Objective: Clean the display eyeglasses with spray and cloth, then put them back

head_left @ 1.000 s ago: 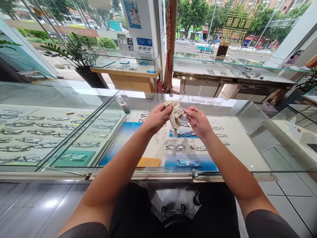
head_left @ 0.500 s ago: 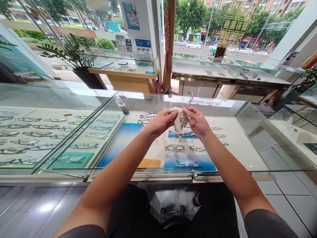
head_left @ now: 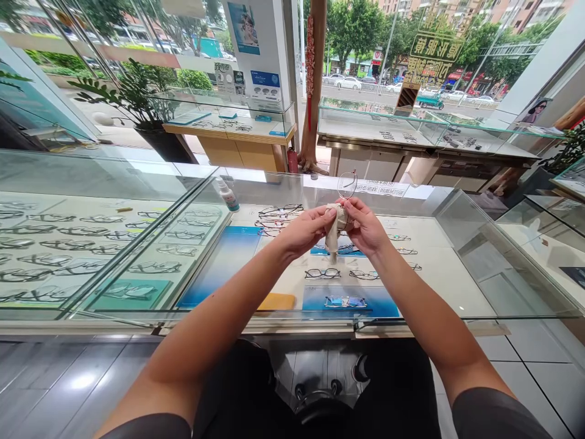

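Above the glass counter, my left hand (head_left: 304, 231) pinches a beige cleaning cloth (head_left: 333, 239), which is folded around one lens and hangs down between my hands. My right hand (head_left: 367, 227) grips a pair of thin-framed eyeglasses (head_left: 348, 185) near the bridge. One round lens stands up above the right fingers; the other is mostly covered by the cloth. Both hands are closed and nearly touch. Under them in the display case lie several eyeglasses, among them a dark pair (head_left: 322, 273) and a blue-tinted pair (head_left: 346, 302).
A small spray bottle (head_left: 227, 194) stands on the counter at left. An orange-yellow item (head_left: 276, 301) lies in the glass display case (head_left: 450, 274) near its front edge. Rows of eyeglasses fill the left case (head_left: 68, 232). My legs and a wheeled stool base (head_left: 319, 393) are below.
My left hand has moved slightly right, closer to my right hand, bringing the cloth further over the lens. The right hand still holds the eyeglasses at about the same place.
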Demonstrator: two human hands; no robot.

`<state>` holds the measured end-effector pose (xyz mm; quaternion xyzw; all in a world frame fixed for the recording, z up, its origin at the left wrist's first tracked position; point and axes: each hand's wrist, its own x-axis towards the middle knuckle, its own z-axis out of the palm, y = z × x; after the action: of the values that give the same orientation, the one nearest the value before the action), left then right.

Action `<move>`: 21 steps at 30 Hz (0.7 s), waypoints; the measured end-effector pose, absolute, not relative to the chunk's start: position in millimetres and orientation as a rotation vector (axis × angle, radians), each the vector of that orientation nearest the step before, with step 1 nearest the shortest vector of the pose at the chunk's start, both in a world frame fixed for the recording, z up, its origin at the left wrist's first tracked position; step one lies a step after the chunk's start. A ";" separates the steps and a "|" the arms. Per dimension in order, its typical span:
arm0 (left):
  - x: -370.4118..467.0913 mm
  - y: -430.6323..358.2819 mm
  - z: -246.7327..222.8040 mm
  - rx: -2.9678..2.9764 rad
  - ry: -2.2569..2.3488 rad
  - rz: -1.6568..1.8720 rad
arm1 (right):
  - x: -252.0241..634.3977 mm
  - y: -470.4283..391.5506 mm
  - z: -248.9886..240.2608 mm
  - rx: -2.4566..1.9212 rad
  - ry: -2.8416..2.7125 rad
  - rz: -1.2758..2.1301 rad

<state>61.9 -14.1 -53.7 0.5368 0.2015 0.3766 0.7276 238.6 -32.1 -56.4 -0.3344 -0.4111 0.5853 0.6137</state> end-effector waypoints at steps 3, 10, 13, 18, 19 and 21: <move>65.0 -14.7 -56.9 1.157 0.465 0.844 | 237.5 -31.2 -57.4 -0.760 -0.943 1.345; 65.6 -17.1 -57.3 1.230 0.506 0.854 | 232.0 -31.9 -62.9 -0.732 -0.949 1.366; 65.0 -17.7 -57.3 1.269 0.537 0.904 | 231.2 -32.0 -66.1 -0.774 -0.987 1.350; 65.5 -18.6 -59.7 1.240 0.600 0.938 | 230.7 -34.4 -64.7 -0.816 -1.032 1.342; 65.8 -19.0 -59.8 1.236 0.613 0.937 | 230.4 -35.4 -63.5 -0.816 -1.038 1.339; 66.4 -19.9 -59.3 1.246 0.621 0.940 | 229.7 -37.3 -61.0 -0.816 -1.053 1.317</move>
<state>66.4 -19.9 -59.3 0.5525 0.2751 0.4166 0.6675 229.7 -37.3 -61.0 -0.3508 -0.4528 0.5665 0.5924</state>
